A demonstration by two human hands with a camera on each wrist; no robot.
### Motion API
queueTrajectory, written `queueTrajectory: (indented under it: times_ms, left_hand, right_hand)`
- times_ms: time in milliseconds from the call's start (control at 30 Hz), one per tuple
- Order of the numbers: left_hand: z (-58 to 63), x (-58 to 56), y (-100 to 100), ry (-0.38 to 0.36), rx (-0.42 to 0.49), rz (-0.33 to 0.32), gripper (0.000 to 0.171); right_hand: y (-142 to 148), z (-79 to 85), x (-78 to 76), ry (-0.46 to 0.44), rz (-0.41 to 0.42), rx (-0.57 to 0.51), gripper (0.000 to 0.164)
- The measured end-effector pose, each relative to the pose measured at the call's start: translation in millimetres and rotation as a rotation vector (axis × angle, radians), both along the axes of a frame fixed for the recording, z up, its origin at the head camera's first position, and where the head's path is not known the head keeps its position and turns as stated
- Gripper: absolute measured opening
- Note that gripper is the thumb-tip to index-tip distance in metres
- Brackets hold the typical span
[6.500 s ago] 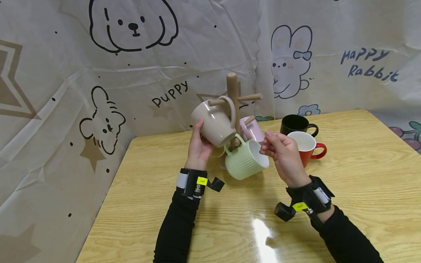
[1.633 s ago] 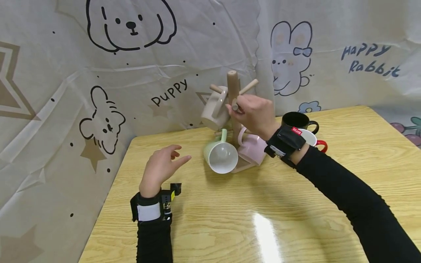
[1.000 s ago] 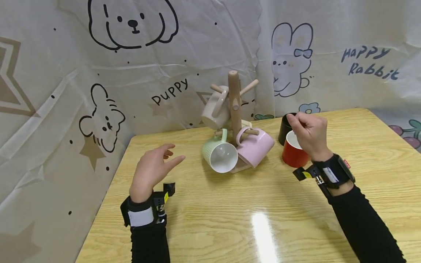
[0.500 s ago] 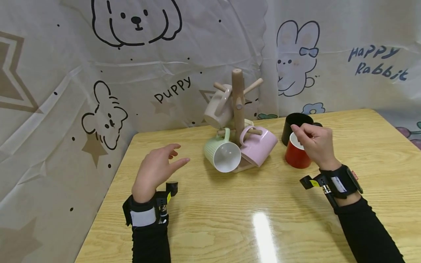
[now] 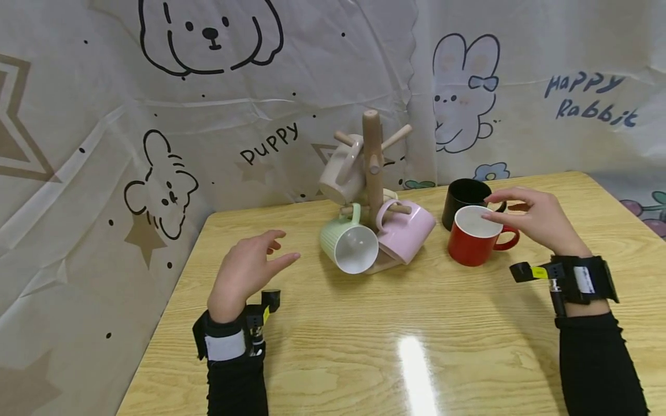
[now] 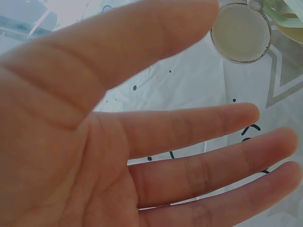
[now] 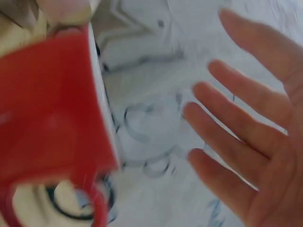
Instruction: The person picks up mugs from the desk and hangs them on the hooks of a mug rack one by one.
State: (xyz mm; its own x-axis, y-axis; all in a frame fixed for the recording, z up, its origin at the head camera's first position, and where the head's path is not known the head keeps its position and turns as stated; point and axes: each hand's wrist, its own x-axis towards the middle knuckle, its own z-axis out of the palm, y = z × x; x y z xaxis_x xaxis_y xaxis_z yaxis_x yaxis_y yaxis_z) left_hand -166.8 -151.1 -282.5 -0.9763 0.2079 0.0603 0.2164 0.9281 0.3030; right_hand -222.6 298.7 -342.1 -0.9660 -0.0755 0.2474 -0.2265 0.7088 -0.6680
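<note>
My right hand (image 5: 541, 222), fingers spread, hovers at the right rim of a red mug (image 5: 470, 248) with a white inside. In the right wrist view the red mug (image 7: 47, 113) is beside the fingers (image 7: 227, 113), with a gap between them. Just behind it stands a black mug (image 5: 455, 208). My left hand (image 5: 241, 271) is held over the table's left part, holding nothing; its fingers (image 6: 189, 130) are extended in the left wrist view. On the wooden mug tree (image 5: 373, 144) hang a beige mug (image 5: 340, 176), a light green mug (image 5: 333, 242) and a pink mug (image 5: 408, 234).
Part of a pale yellow mug (image 5: 389, 195) shows behind the mug tree's post. Bare pegs (image 5: 398, 136) stick out near its top. The wooden table (image 5: 338, 346) ends at a printed cloth backdrop (image 5: 250, 104) behind and to the left.
The beige mug, earlier in my left hand, now hangs on the mug tree. The tree has turned; my right hand let go of its peg, moved right and opened beside the red mug.
</note>
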Motion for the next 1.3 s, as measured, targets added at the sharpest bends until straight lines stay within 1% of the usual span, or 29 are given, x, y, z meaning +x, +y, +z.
queueTrajectory:
  times_ms: [100,167,333,467,567,733,933,1033,1167,1300]
  left_hand:
    - [-0.2,0.1,-0.1,-0.001,-0.01,-0.008,0.053]
    - [-0.8,-0.1,-0.2,-0.005,-0.016,-0.011,0.053]
    - [-2.6,-0.7,0.0,-0.017,-0.022,-0.017,0.054]
    - [-2.8,-0.7,0.2,-0.022,-0.03,-0.019,0.054]
    - [-2.6,-0.5,0.4,-0.021,-0.033,-0.019,0.053]
    - [-2.9,-1.1,1.0,-0.022,-0.032,-0.023,0.053]
    - [-4.0,-1.9,1.0,-0.015,-0.037,-0.02,0.053]
    - [-4.6,-1.8,1.1,-0.011,-0.035,-0.022,0.053]
    - [-5.2,-1.9,1.3,-0.012,-0.034,-0.022,0.053]
    - [-5.2,-1.9,1.4,-0.012,-0.04,-0.019,0.053]
  right_hand:
    - [25.1,-12.6,-6.9,-0.155,0.028,-0.031,0.052]
    - [39.6,-23.5,-10.9,-0.227,0.058,-0.063,0.056]
    - [62.8,-49.6,-15.6,-0.322,0.103,-0.066,0.058]
    - [69.5,-60.6,-17.3,-0.378,0.133,-0.05,0.056]
    - [69.5,-63.1,-20.0,-0.395,0.14,-0.058,0.051]
    - [69.3,-63.2,-22.1,-0.389,0.166,-0.07,0.044]
    - [69.0,-61.8,-19.4,-0.358,0.197,-0.031,0.035]
    - [67.4,-59.2,-17.9,-0.347,0.21,-0.018,0.033]
    - [65.4,-52.8,-14.7,-0.333,0.206,-0.02,0.032]
    - [65.5,-46.3,-10.0,-0.297,0.225,-0.024,0.028]
